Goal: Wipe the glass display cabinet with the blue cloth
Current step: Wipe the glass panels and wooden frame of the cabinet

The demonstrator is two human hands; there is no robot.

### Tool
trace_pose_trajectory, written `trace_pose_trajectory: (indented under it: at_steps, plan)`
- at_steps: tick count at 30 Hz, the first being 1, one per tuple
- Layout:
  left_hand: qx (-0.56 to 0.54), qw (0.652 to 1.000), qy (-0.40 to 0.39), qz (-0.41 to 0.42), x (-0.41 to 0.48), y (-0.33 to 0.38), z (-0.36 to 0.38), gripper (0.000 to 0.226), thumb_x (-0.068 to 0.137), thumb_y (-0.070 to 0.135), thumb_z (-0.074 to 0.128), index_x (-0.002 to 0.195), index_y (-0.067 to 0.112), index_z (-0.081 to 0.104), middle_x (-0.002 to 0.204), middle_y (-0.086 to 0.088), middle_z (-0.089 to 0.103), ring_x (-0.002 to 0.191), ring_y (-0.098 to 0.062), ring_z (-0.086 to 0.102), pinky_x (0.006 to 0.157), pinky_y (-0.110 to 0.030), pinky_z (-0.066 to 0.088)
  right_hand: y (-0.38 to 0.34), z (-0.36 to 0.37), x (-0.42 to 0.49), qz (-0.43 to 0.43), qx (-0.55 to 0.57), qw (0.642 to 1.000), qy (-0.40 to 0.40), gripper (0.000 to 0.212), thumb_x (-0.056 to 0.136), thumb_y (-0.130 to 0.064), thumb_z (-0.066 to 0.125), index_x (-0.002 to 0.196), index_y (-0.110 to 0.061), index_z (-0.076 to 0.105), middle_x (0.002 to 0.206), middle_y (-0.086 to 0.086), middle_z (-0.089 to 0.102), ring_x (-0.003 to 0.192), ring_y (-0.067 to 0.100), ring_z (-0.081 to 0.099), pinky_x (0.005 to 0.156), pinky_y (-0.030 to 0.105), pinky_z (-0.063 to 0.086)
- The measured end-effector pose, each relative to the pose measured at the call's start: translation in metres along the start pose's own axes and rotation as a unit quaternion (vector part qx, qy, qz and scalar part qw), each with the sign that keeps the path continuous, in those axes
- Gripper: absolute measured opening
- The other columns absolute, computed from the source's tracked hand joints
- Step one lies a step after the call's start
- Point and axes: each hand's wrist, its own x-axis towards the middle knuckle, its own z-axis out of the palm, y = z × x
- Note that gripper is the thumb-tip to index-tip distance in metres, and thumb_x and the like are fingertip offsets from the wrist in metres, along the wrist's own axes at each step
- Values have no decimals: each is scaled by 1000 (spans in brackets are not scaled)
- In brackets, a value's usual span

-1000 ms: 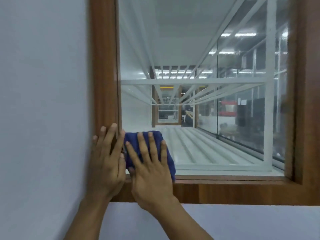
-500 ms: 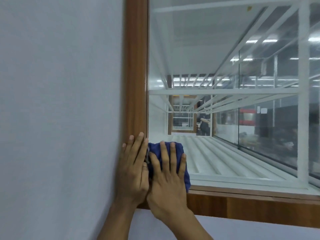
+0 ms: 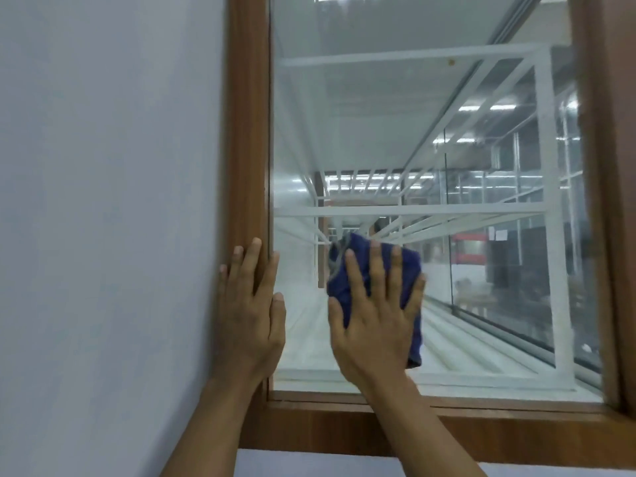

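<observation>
The glass pane (image 3: 395, 139) of the display cabinet fills the upper right, set in a brown wooden frame (image 3: 247, 132). My right hand (image 3: 375, 315) presses flat, fingers spread, on a folded blue cloth (image 3: 406, 266) against the lower part of the glass. The cloth shows above and to the right of the fingers. My left hand (image 3: 249, 308) lies flat on the left upright of the frame, fingers apart, holding nothing, its thumb over the edge of the glass. A gap of bare glass separates the two hands.
A plain white wall (image 3: 110, 201) runs down the left side. Behind the glass are white metal shelf bars (image 3: 413, 211) and reflections of ceiling lights. The wooden sill (image 3: 344, 428) runs along the bottom of the frame.
My right hand has slid the blue cloth up and to the right, away from the lower left corner of the glass. The left hand has stayed on the frame. The view has shifted.
</observation>
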Motion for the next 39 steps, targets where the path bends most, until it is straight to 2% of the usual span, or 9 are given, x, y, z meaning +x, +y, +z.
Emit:
trace_pose_trajectory:
  at_steps: [4, 9, 11, 15, 17, 24, 30, 35, 39]
  plan:
    - [17, 1000, 2, 26, 27, -2, 1, 56, 97, 25, 32, 153, 19, 34, 166, -4, 15, 155, -21, 4, 126, -36, -1, -1, 12, -12, -236, -36, 971, -29, 66, 97, -55, 39, 157, -29, 25, 168, 2, 13, 155, 27, 8, 122, 56, 7]
    - [17, 999, 20, 25, 52, 1, -1, 59, 97, 22, 32, 155, 22, 27, 168, 1, 8, 155, -17, -1, 126, -30, -4, 85, -21, 39, 81, -19, 994, 69, 62, 98, -48, 33, 156, -29, 29, 168, 5, 12, 155, 30, 3, 121, 63, 8]
    - [18, 999, 30, 16, 57, -1, -1, 59, 98, 21, 31, 156, 20, 25, 168, 2, 8, 155, -15, -1, 126, -27, -4, 50, -19, 48, 107, -19, 990, 86, 61, 98, -46, 34, 156, -30, 28, 168, 4, 11, 155, 32, 1, 120, 66, 7]
    - [-3, 999, 38, 24, 55, -5, -1, 57, 99, 25, 28, 155, 16, 29, 166, 2, 13, 155, -12, 3, 126, -27, 0, -44, 17, 34, -183, -17, 983, 4, 62, 100, -46, 38, 158, -29, 23, 168, 4, 12, 155, 30, -1, 122, 58, 6]
    - [4, 999, 38, 17, 61, -2, -1, 57, 100, 28, 27, 155, 16, 29, 166, 0, 15, 155, -12, 4, 126, -27, 1, -30, 16, 51, -216, -24, 976, 9, 63, 101, -50, 36, 158, -30, 21, 168, 3, 10, 156, 27, 0, 122, 55, 8]
    - [84, 996, 37, 13, 83, 3, -3, 58, 96, 32, 31, 153, 19, 36, 166, -8, 17, 154, -25, 12, 123, -38, 9, 58, -31, 138, 116, -23, 986, 114, 63, 94, -49, 37, 154, -27, 35, 164, 11, 24, 152, 38, 14, 120, 64, 13]
    - [75, 996, 39, -10, 164, 11, -16, 57, 97, 33, 27, 150, 22, 41, 166, -6, 14, 154, -19, 5, 124, -41, 8, -11, -8, 149, -254, -34, 967, 2, 62, 99, -54, 38, 156, -34, 27, 166, 5, 18, 155, 30, 5, 124, 54, 3]
    - [64, 997, 41, -12, 220, 15, -28, 58, 95, 35, 25, 151, 26, 38, 167, -4, 10, 155, -18, 2, 124, -36, 5, 89, -57, 268, 12, -45, 995, 93, 62, 95, -54, 37, 152, -32, 37, 163, 10, 28, 152, 34, 17, 122, 58, 12]
    - [68, 997, 26, -7, 262, 10, -41, 59, 96, 36, 23, 153, 26, 34, 168, -3, 5, 154, -12, -5, 124, -27, -5, 37, -55, 297, 160, -21, 977, 138, 63, 96, -48, 42, 155, -26, 32, 164, 12, 24, 153, 37, 13, 121, 63, 8]
